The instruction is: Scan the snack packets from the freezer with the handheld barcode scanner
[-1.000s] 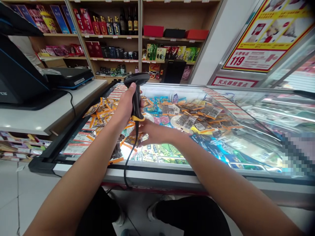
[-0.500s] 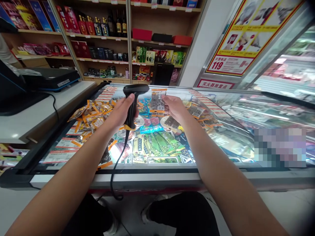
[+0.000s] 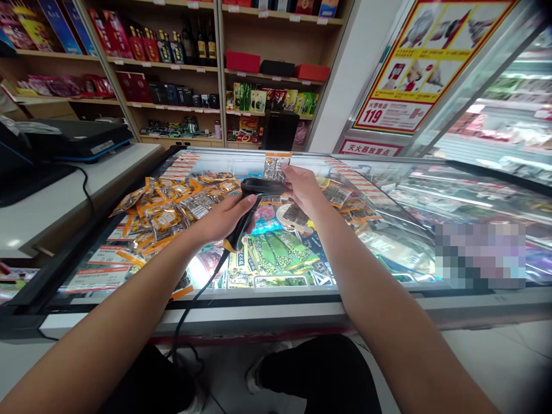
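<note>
My left hand (image 3: 228, 217) is wrapped round the handle of a black barcode scanner (image 3: 263, 186); its cable trails down over the front edge. Just beyond the scanner head, my right hand (image 3: 302, 185) pinches a small snack packet (image 3: 276, 165) with an orange top strip. The scanner head hides the packet's lower part. Left of my hands, a heap of similar orange-edged packets (image 3: 166, 215) lies on the glass top of a freezer (image 3: 101, 282). A smaller group of packets (image 3: 340, 196) lies to the right of my right hand.
Green bags (image 3: 276, 253) show under the glass in the middle. At the left stands a counter (image 3: 129, 164) with a black scale (image 3: 81, 138). Shelves (image 3: 172, 63) with bottles and boxes rise behind. The scanner cable (image 3: 183, 322) hangs near my legs.
My left hand has moved the scanner right and down, tilting its handle, so its head now overlaps the packet. My right hand still holds the packet in nearly the same place.
</note>
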A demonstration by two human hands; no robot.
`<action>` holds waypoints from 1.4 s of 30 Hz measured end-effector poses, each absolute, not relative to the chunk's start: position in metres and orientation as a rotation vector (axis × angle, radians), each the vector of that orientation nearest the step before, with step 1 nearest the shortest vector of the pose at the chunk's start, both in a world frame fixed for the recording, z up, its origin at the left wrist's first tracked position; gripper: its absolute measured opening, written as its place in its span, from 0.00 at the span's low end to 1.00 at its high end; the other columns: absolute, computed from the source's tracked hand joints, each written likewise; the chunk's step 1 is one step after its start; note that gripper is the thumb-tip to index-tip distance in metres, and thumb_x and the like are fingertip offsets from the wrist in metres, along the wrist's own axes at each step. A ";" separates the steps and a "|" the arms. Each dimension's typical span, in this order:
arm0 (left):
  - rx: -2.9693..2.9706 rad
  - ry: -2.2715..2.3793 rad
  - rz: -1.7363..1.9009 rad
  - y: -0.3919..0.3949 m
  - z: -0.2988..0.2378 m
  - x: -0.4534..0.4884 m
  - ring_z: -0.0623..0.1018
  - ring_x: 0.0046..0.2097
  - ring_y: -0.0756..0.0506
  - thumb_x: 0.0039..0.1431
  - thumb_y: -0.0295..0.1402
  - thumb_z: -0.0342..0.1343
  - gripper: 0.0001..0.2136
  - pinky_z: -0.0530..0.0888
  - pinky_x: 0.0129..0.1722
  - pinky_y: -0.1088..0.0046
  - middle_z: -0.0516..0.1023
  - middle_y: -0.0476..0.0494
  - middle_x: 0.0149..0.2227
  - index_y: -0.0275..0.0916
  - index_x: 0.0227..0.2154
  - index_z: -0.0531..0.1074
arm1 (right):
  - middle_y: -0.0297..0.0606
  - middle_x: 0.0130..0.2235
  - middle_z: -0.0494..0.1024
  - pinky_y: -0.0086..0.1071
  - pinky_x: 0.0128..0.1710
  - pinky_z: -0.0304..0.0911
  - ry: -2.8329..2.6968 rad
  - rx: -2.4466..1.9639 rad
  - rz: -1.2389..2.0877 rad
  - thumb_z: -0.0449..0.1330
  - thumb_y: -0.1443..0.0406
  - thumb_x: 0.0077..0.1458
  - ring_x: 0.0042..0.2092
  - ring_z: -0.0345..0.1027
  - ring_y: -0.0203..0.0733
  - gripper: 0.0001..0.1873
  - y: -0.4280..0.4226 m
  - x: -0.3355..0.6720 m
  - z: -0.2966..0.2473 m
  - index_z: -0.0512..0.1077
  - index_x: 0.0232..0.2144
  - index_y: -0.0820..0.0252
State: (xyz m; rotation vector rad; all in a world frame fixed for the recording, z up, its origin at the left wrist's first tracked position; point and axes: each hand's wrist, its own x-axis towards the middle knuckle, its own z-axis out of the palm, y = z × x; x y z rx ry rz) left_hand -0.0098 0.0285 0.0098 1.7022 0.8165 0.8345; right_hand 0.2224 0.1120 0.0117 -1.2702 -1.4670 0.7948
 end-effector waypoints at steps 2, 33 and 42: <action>1.698 0.813 0.830 0.029 0.009 -0.010 0.73 0.21 0.50 0.66 0.63 0.49 0.30 0.69 0.20 0.75 0.76 0.43 0.22 0.39 0.26 0.71 | 0.35 0.30 0.73 0.33 0.34 0.68 -1.431 -1.248 0.821 0.62 0.34 0.55 0.36 0.71 0.42 0.30 0.112 0.222 0.012 0.71 0.34 0.54; 1.253 1.074 1.582 0.055 0.032 -0.032 0.76 0.20 0.47 0.60 0.68 0.52 0.29 0.67 0.17 0.74 0.72 0.52 0.18 0.43 0.36 0.68 | 0.56 0.61 0.75 0.47 0.53 0.72 -2.428 -1.253 0.050 0.64 0.66 0.65 0.62 0.70 0.62 0.25 0.065 0.111 -0.039 0.70 0.63 0.63; 1.268 1.076 1.568 0.052 0.036 -0.031 0.74 0.18 0.47 0.59 0.68 0.52 0.29 0.65 0.17 0.74 0.70 0.52 0.17 0.43 0.35 0.67 | 0.46 0.46 0.85 0.43 0.49 0.71 -2.142 -1.095 0.314 0.61 0.64 0.65 0.46 0.78 0.51 0.11 0.081 0.149 -0.013 0.81 0.46 0.60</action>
